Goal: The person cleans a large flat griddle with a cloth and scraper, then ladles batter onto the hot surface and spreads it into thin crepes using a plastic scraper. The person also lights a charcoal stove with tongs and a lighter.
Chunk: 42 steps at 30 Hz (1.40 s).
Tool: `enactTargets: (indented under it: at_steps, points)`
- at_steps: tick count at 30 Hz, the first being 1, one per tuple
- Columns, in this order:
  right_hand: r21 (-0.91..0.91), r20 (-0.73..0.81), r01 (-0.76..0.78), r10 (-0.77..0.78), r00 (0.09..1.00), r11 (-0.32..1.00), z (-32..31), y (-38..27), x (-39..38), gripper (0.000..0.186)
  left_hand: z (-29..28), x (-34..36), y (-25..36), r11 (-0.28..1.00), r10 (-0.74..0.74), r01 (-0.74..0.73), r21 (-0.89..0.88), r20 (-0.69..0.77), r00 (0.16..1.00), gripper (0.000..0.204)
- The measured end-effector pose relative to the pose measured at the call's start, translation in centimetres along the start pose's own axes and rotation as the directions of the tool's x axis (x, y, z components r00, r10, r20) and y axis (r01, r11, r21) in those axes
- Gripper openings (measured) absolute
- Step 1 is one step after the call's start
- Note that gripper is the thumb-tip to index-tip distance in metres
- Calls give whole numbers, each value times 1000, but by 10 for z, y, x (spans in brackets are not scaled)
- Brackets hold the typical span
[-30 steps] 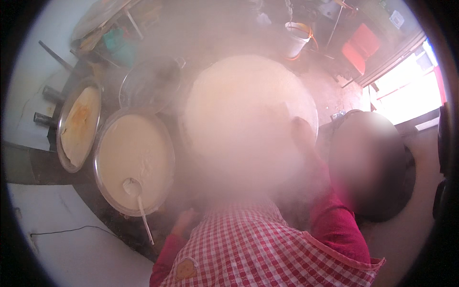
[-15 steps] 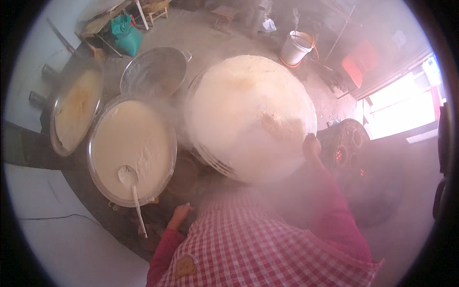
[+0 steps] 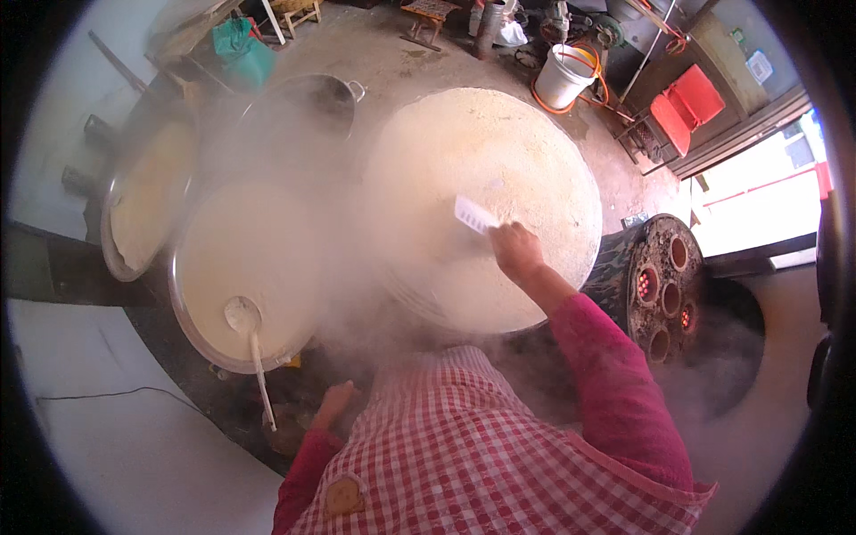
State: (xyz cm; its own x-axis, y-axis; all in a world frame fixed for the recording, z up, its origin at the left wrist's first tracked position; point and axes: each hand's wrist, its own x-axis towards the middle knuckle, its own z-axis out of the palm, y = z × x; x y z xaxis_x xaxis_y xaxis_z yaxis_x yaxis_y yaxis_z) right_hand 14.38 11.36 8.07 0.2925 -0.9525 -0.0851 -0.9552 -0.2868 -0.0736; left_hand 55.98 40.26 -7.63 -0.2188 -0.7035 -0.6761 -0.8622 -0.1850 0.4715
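My right hand [image 3: 516, 251] grips a flat white slotted plastic tool [image 3: 475, 215] over the large round pan [image 3: 571, 152] of pale, creamy liquid. My left hand [image 3: 333, 403] hangs low beside my checked apron [image 3: 446, 428], its fingers loosely curled and nothing visible in them, though steam blurs it. To the left, a second wide basin [image 3: 178, 281] holds more pale liquid. A long-handled ladle [image 3: 258, 366] rests in it, its handle sticking out over the near rim. Thick steam hides much of both vessels' facing sides.
A round stove [image 3: 651, 267] with several holes, some glowing red, stands at right. A tilted pan [image 3: 111, 254] with pale contents is far left. Behind are an empty metal pot [image 3: 334, 94], a white bucket [image 3: 563, 78] with an orange hose, a red chair [image 3: 685, 109] and a green sack [image 3: 245, 53].
My right hand has moved from the large pan's right edge leftward over its surface, where the white tool now shows. Steam has shifted left. My left hand has barely moved.
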Motion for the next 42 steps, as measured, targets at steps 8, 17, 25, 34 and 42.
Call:
enactTargets:
  at_steps: [8,17,25,34,42]
  points:
    - [170,-136,-662,683,718,730,-3,71,-68,28,-2,8,0,642,-257,167,-749,-4,966,43]
    - [159,-29,-186,193,981,970,35,-49,-18,14,-21,0,-7,634,-213,147,-760,12,977,46]
    - [167,-121,-369,391,913,914,0,-20,-56,22,-10,-15,-41,690,-175,50,-722,-99,980,42]
    - [126,-148,-236,253,956,964,38,-104,-30,20,-13,-45,-63,655,-301,175,-735,-41,953,40]
    - [126,-128,-194,210,969,973,7,-119,-23,20,0,-60,-88,848,-170,67,-526,-152,974,42]
